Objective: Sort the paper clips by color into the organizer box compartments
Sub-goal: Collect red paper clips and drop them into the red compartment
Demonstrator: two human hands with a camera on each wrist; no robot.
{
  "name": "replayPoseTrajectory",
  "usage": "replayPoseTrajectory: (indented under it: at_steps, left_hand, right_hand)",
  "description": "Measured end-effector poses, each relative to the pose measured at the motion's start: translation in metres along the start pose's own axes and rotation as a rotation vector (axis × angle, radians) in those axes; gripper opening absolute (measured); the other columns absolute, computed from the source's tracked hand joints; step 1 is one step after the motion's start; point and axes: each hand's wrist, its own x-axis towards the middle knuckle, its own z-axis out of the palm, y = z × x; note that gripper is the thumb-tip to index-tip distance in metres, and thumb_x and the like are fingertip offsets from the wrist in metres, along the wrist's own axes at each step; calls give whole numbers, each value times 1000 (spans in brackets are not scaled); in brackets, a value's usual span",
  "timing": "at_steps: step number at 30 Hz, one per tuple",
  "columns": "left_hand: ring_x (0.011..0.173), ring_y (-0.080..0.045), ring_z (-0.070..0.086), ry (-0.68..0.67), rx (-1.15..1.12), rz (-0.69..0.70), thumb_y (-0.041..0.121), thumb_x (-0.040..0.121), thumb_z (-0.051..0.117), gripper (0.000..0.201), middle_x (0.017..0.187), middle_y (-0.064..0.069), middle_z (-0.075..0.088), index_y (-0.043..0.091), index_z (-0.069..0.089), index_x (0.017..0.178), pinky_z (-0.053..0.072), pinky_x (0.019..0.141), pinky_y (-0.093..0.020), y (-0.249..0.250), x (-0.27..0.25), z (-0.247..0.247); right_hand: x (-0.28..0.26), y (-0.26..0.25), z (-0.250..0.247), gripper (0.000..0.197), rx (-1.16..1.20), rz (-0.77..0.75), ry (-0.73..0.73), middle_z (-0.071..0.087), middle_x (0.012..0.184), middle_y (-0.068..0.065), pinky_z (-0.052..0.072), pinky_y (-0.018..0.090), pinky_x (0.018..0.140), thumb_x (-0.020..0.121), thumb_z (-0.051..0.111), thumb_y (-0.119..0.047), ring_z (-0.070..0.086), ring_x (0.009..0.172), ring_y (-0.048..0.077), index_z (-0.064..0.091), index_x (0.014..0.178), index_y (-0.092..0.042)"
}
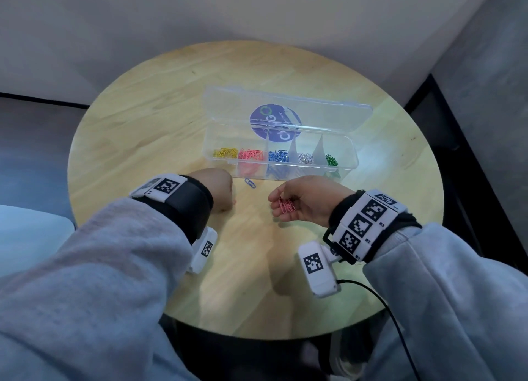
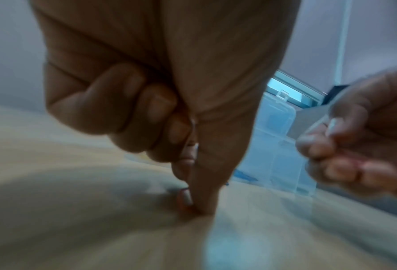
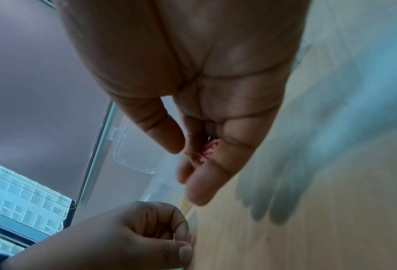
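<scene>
A clear organizer box (image 1: pixel 355 163) stands open on the round wooden table (image 1: pixel 143 118). From left to right it holds yellow clips (image 1: pixel 225 153), pink clips (image 1: pixel 251 154), blue clips (image 1: pixel 278 156), white clips (image 1: pixel 305 158) and green clips (image 1: pixel 331 160). One loose blue clip (image 1: pixel 250 183) lies on the table just in front of the box. My left hand (image 1: pixel 233 202) is curled, thumb and forefinger (image 2: pixel 188 198) pinching a small pink clip against the tabletop. My right hand (image 1: pixel 281 206) is turned palm up, its curled fingers cradling a bunch of pink clips (image 1: pixel 287 206) (image 3: pixel 207 151).
The box's lid (image 1: pixel 228 103) lies flat behind it, with a round purple sticker (image 1: pixel 274 120) showing through. A black cable (image 1: pixel 383 300) runs from the right wrist camera over the table's near edge. A window (image 3: pixel 24 197) shows in the right wrist view.
</scene>
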Motion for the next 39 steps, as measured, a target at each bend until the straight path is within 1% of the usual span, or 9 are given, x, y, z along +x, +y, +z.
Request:
replayPoseTrajectory:
  at_steps: [3,6,12,15,20,25,29,34,39]
  left_hand:
    - [70,-22,55,-48,-191,-15,16,80,56,10,78,-5,64,12,65,78,43,67,-24,-3,-6,-2]
    - [59,-23,55,-84,-719,-19,4,82,50,20,70,-10,57,11,48,63,48,67,-25,0,-12,-8]
    - [55,-19,51,-121,-1358,-66,-7,86,32,24,71,-12,49,6,40,68,46,41,-14,-4,-20,-15]
    - [60,-21,54,-170,-1558,-91,7,91,42,14,73,-13,52,6,46,77,53,45,-17,-9,-19,-12]
    - [70,-25,61,-344,-1616,-32,48,98,34,50,78,-15,58,3,56,91,59,56,-25,-10,-15,-5]
    - [59,-20,62,-332,-1761,-41,58,96,28,65,74,-13,57,0,58,91,56,49,-21,-13,-11,-6]
    - [45,-13,57,-206,-1690,-84,37,99,37,43,69,-9,53,5,58,82,49,41,-15,-22,-12,-11]
    - [36,-6,53,-33,-1492,-113,-3,90,38,24,69,-8,50,4,54,73,42,37,-10,-31,-12,-16]
    - [35,-4,52,9,-1463,-69,-6,90,39,24,69,-9,52,3,56,75,43,38,-9,-36,-16,-23]
  right_hand:
    - [-1,-1,4,29,32,10,16,53,77,11,53,21,59,89,29,7,56,67,19,55,82,-2]
    - [-2,-4,5,30,64,1,20,55,79,11,53,22,66,90,28,6,58,70,19,56,85,-2]
    - [-6,-12,14,39,75,-41,25,57,81,13,55,17,59,86,22,19,58,73,18,53,86,-4]
    - [-8,-19,19,36,40,-104,28,60,82,13,55,16,62,88,28,19,60,75,17,54,86,-5]
    - [-7,-39,36,23,-129,-199,39,63,88,10,54,25,82,91,44,9,62,82,18,56,107,-4]
    - [1,-48,51,32,-559,-334,170,69,103,9,51,38,96,85,55,0,66,94,23,60,115,-11]
    - [1,-46,41,20,-849,-428,317,58,78,-10,47,24,76,88,53,-12,56,76,12,65,104,-14]
    - [16,-30,40,38,-1512,-267,136,56,126,1,43,29,93,91,51,-25,53,116,21,53,128,-17]
    - [32,-24,47,31,-1729,-240,150,53,118,3,48,32,82,83,60,-18,57,105,24,59,114,-16]
